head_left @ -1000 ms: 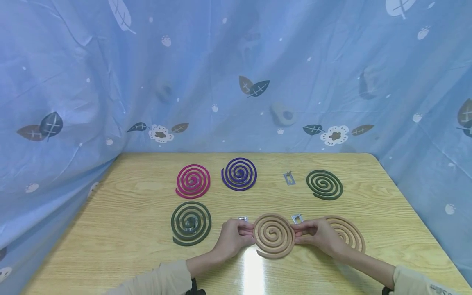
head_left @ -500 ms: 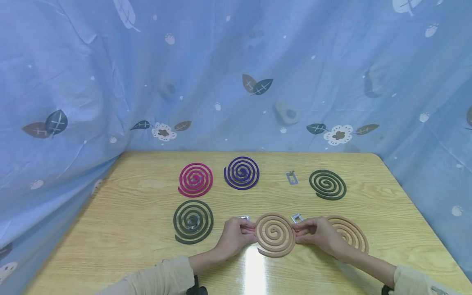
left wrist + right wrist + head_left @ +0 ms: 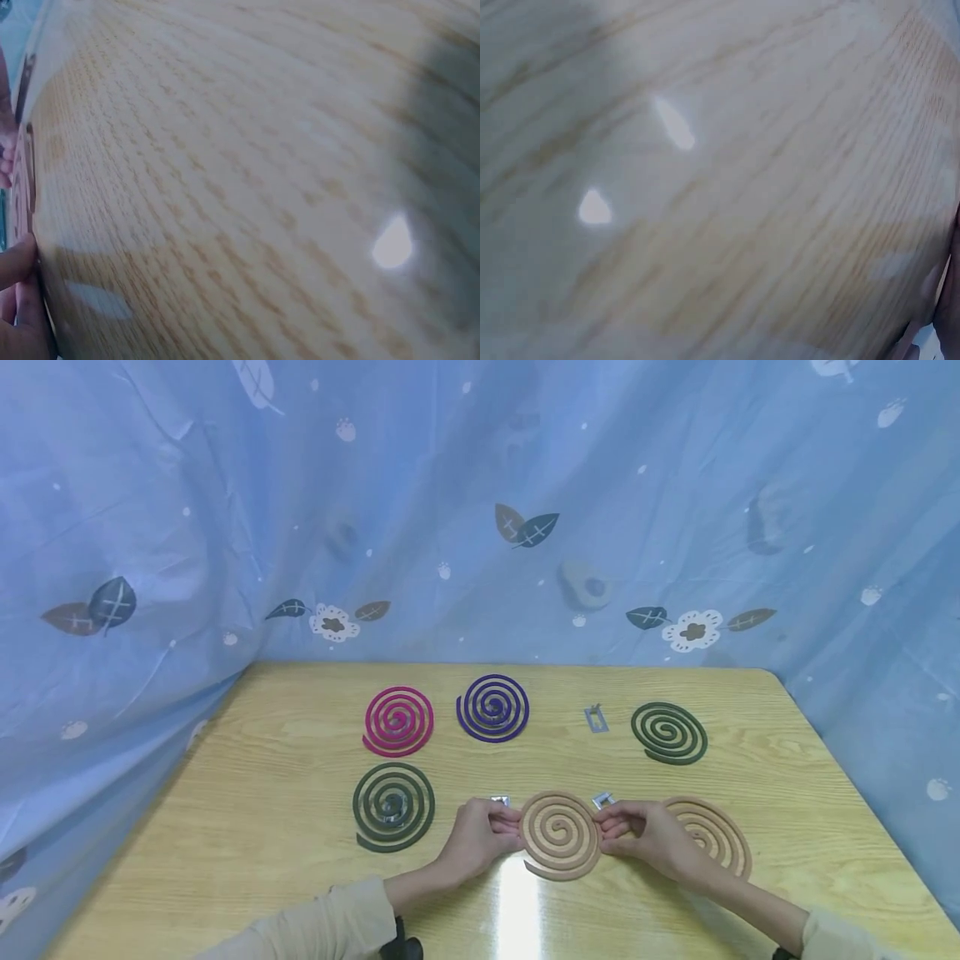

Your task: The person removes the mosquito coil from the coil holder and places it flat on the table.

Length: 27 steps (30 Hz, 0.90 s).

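- Head view: the left hand (image 3: 471,839) and the right hand (image 3: 651,837) pinch opposite edges of a tan spiral coil (image 3: 559,835) near the front of the wooden table (image 3: 262,827). A second tan coil (image 3: 712,833) lies just beside the right hand; a small metal stand (image 3: 603,799) sits behind.
- Left wrist view: fingertips (image 3: 19,262) at the frame's edge, blurred wood grain.
- Right wrist view: only blurred tabletop; the grip cannot be told here.

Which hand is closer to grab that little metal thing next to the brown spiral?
Probably the right hand. It pinches the tan coil at its right edge, and the metal stand lies just above its fingers. The left hand grips the coil's far edge.
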Motion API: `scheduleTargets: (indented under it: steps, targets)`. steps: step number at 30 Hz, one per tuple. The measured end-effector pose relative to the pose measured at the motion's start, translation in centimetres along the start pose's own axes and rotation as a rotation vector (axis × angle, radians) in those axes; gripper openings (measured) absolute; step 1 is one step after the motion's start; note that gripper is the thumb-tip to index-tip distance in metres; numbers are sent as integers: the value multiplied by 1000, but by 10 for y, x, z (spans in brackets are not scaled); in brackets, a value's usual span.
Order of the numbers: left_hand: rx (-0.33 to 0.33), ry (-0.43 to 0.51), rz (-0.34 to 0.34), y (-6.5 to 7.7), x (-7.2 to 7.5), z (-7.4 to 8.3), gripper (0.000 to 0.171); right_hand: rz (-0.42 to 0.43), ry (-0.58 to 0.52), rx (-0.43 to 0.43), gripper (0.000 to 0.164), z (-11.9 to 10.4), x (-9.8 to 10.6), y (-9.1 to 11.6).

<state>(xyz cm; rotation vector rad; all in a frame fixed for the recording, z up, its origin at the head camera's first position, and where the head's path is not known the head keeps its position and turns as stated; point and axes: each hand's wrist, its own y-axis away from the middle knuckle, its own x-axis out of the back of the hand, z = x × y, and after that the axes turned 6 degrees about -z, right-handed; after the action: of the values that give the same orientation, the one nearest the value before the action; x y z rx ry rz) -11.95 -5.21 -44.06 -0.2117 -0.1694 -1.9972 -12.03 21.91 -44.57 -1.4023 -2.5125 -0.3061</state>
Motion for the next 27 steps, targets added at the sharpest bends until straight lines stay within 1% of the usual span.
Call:
scheduleTargets:
  steps: [4, 11, 19, 27]
  targets:
    - [-6, 4, -15, -1, 1, 1, 26, 11, 1, 15, 36, 1, 0, 1]
    - [-5, -12, -14, 0, 2, 1, 24, 15, 0, 18, 36, 0, -1, 0]
    - [-7, 6, -6, 1, 0, 0, 24, 18, -50, -30, 38, -4, -3, 1]
    - [-33, 28, 6, 1, -1, -2, 24, 25, -13, -55, 38, -5, -2, 2]
